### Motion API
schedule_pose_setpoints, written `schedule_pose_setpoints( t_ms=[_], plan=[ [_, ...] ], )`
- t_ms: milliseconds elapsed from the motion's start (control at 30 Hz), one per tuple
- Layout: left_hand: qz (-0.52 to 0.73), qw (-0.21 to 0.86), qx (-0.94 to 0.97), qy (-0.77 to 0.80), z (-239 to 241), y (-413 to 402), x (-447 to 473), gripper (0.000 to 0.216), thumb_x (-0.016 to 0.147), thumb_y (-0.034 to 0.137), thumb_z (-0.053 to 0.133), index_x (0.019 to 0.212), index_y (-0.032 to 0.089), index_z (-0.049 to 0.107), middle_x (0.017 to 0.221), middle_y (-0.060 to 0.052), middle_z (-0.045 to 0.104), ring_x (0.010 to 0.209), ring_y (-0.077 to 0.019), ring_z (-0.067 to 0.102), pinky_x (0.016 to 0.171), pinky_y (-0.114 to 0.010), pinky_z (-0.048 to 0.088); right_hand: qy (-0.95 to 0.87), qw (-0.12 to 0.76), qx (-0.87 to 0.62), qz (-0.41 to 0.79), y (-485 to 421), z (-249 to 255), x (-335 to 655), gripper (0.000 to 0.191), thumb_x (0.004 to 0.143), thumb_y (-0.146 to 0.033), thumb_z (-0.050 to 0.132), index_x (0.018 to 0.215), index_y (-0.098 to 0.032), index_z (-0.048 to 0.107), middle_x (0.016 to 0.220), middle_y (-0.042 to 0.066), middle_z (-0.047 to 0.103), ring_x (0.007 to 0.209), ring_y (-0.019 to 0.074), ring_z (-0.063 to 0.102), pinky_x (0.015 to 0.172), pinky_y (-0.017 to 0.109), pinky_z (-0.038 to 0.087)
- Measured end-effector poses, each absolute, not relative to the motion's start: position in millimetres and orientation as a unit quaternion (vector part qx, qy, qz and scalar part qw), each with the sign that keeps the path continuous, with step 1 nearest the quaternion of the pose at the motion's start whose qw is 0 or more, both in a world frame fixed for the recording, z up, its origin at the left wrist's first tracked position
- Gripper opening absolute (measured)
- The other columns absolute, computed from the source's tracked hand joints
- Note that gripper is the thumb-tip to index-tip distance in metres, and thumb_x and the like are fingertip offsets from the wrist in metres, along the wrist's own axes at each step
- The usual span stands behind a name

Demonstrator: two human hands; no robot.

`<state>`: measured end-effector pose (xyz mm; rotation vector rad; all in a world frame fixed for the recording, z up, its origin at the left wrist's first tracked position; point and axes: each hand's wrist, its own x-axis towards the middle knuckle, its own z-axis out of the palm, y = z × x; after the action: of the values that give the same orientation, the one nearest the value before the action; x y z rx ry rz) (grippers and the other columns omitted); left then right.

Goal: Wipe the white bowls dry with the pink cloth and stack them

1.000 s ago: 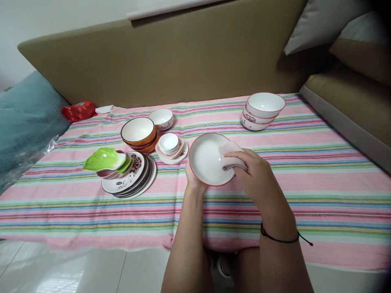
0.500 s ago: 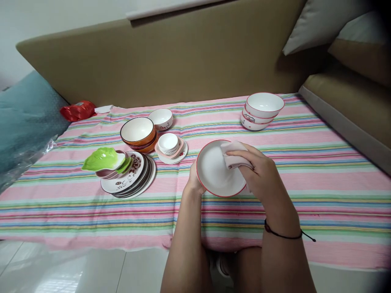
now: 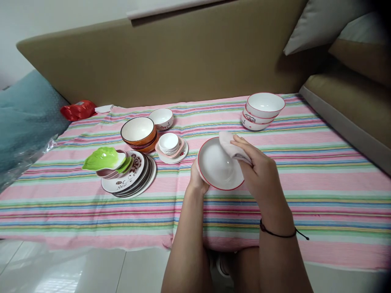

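A white bowl (image 3: pixel 218 167) with a red rim is held up in front of me, tilted so its inside faces me. My left hand (image 3: pixel 197 179) grips it from the left side, its fingers hidden behind and under the bowl. In my right hand (image 3: pixel 256 165) is a folded pale pink cloth (image 3: pixel 229 144), pressed against the bowl's upper right rim. Beyond them, at the back right, stands a stack of red-rimmed white bowls (image 3: pixel 264 103).
On the striped cloth (image 3: pixel 76 207) at left are stacked plates (image 3: pixel 122 183) topped by green leaf-shaped dishes (image 3: pixel 102 158). Close by stand orange bowls (image 3: pixel 140 140), a white bowl (image 3: pixel 161 118) and small white dishes (image 3: pixel 168 142). A red bundle (image 3: pixel 78 110) lies farther back.
My right hand has moved the cloth from the inside of the bowl up to its far rim. The bowl has tilted and shifted slightly upward in my left hand.
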<state>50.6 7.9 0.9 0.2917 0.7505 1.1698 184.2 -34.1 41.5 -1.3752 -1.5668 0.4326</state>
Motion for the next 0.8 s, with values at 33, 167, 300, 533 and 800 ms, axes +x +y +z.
schedule_pose_setpoints(
  t_ms=[33,167,300,533,800],
  plan=[
    [0.543,0.756,0.133,0.340,1.8,8.4,51.7,0.035,0.083,0.043,0.056,0.093,0.014,0.072,0.093,-0.010,0.075,0.111,-0.0285,0.064,0.098,-0.039,0.048,-0.662,0.475,-0.555,0.168,-32.5,39.8,181.7,0.041,0.088,-0.015,0.045,0.125,-0.023,0.062,0.143,0.005,0.054,0.138,0.0232,0.045,0.114,0.044,0.038],
    [0.589,0.736,0.127,0.309,3.6,12.3,53.1,0.035,0.087,0.039,0.051,0.104,0.017,0.071,0.101,-0.008,0.075,0.111,-0.0255,0.064,0.099,-0.037,0.047,-0.702,0.439,-0.544,0.136,-29.1,37.4,174.8,0.049,0.081,-0.006,0.041,0.119,-0.025,0.066,0.131,0.002,0.065,0.135,0.0218,0.048,0.111,0.045,0.042],
    [0.622,0.701,0.120,0.327,0.0,15.6,49.5,0.035,0.089,0.037,0.048,0.105,0.017,0.071,0.095,-0.007,0.075,0.102,-0.0227,0.067,0.094,-0.034,0.049,-0.685,0.433,-0.566,0.151,-34.1,46.5,171.4,0.043,0.083,-0.009,0.042,0.113,-0.025,0.068,0.115,0.004,0.072,0.110,0.0232,0.065,0.094,0.039,0.051],
    [0.631,0.682,0.131,0.344,-4.1,13.2,48.2,0.032,0.089,0.034,0.048,0.103,0.018,0.072,0.090,-0.005,0.075,0.089,-0.0206,0.068,0.089,-0.034,0.051,-0.441,0.502,-0.744,0.011,-48.5,62.1,183.9,0.031,0.093,-0.045,0.046,0.081,-0.021,0.061,0.062,0.005,0.058,0.057,0.0213,0.051,0.055,0.033,0.035],
    [0.585,0.715,0.126,0.362,-9.2,6.6,61.7,0.027,0.085,0.032,0.053,0.091,0.015,0.073,0.088,-0.006,0.075,0.094,-0.0234,0.068,0.092,-0.035,0.050,-0.477,0.498,-0.723,0.032,-37.8,47.5,177.1,0.024,0.092,-0.035,0.046,0.098,-0.020,0.064,0.076,0.007,0.064,0.070,0.0233,0.060,0.065,0.033,0.042]
  ],
)
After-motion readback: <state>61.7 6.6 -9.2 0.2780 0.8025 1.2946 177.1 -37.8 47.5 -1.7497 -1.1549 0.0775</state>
